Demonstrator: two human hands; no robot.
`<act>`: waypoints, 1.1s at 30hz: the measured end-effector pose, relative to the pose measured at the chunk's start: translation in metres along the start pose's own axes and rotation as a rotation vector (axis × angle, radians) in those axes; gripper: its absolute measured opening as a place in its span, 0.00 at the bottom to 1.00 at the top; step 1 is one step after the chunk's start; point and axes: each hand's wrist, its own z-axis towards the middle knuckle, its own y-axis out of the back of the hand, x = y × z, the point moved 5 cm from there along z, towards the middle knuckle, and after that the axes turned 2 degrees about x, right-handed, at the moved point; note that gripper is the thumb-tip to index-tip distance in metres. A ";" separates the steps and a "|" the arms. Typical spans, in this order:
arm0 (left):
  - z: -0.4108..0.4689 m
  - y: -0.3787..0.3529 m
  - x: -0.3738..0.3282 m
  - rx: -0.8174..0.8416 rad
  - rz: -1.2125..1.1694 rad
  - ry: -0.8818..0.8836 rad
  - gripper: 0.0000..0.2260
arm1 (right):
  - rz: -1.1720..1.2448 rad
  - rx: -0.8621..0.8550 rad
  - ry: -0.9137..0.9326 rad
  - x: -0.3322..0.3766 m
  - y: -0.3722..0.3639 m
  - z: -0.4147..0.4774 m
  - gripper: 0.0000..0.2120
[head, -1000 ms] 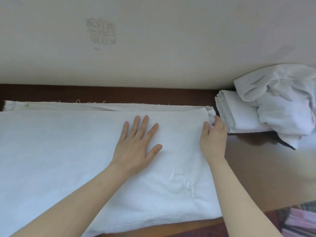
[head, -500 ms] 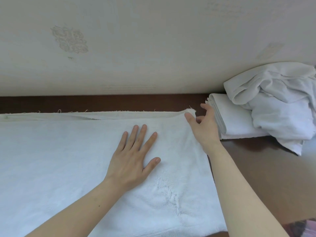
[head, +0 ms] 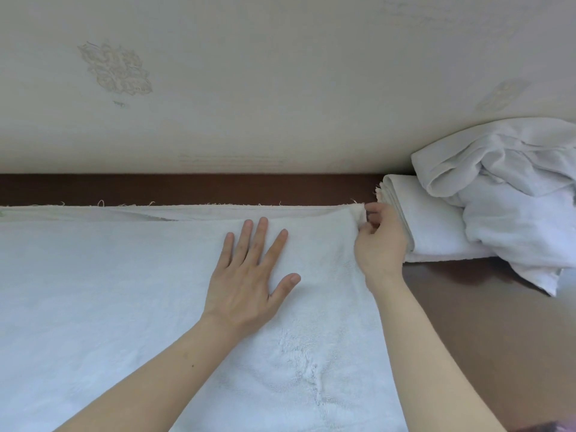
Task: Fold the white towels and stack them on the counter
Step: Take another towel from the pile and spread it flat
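Note:
A large white towel (head: 109,300) lies spread flat over the brown counter (head: 486,325), filling the left and middle of the view. My left hand (head: 249,279) rests flat on it with fingers spread, near its far edge. My right hand (head: 378,244) pinches the towel's far right corner between thumb and curled fingers. Just right of that hand lies a folded white towel (head: 436,226), and a crumpled pile of white towels (head: 511,194) sits partly on top of it.
A pale wall (head: 280,88) with a faint embossed motif rises directly behind the counter, above a dark brown back strip (head: 187,188). Bare counter shows at the right, below the towel pile. Something pinkish shows at the bottom right edge.
My right hand has gone from touching the towel's right edge to pinching its far right corner. My left hand stays flat on the towel. The view has shifted slightly.

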 end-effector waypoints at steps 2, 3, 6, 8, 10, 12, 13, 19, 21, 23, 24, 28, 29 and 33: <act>-0.001 0.000 0.000 -0.006 0.002 -0.020 0.33 | 0.053 0.039 -0.110 -0.009 -0.003 -0.001 0.14; -0.001 0.000 0.000 -0.013 -0.009 -0.031 0.32 | 0.085 0.049 -0.151 -0.012 -0.003 0.001 0.12; -0.001 0.002 0.001 -0.035 -0.035 -0.034 0.31 | 0.139 0.169 -0.208 -0.010 -0.006 0.006 0.12; -0.001 0.002 0.000 -0.051 -0.035 -0.024 0.31 | 0.243 0.340 -0.298 -0.005 -0.015 0.003 0.15; -0.002 0.001 -0.001 -0.064 -0.027 -0.018 0.30 | 0.349 0.480 -0.374 -0.003 -0.022 0.001 0.19; -0.003 0.001 -0.001 -0.075 -0.024 -0.021 0.30 | 0.351 0.548 -0.373 -0.001 -0.027 0.002 0.24; -0.003 0.001 -0.001 -0.080 -0.029 -0.022 0.30 | 0.298 0.547 -0.334 -0.002 -0.029 0.003 0.27; -0.004 0.003 0.000 -0.097 -0.040 -0.020 0.30 | 0.007 0.410 -0.052 0.007 -0.036 0.019 0.22; -0.006 0.005 -0.001 -0.117 -0.060 -0.048 0.30 | 0.190 0.388 -0.116 0.007 -0.033 0.025 0.18; -0.010 0.007 -0.002 -0.138 -0.084 -0.089 0.29 | 0.394 0.276 -0.191 0.002 -0.025 0.029 0.17; -0.011 0.008 -0.002 -0.148 -0.092 -0.105 0.29 | 0.400 0.208 -0.205 0.000 -0.021 0.030 0.14; -0.013 0.010 -0.004 -0.143 -0.095 -0.126 0.29 | -0.066 0.114 -0.084 0.001 -0.017 0.031 0.04; -0.012 0.010 -0.004 -0.136 -0.096 -0.121 0.29 | -0.151 0.115 -0.037 0.004 -0.018 0.033 0.05; -0.013 0.010 -0.003 -0.114 -0.105 -0.094 0.30 | -0.364 0.225 0.036 0.010 -0.013 0.041 0.08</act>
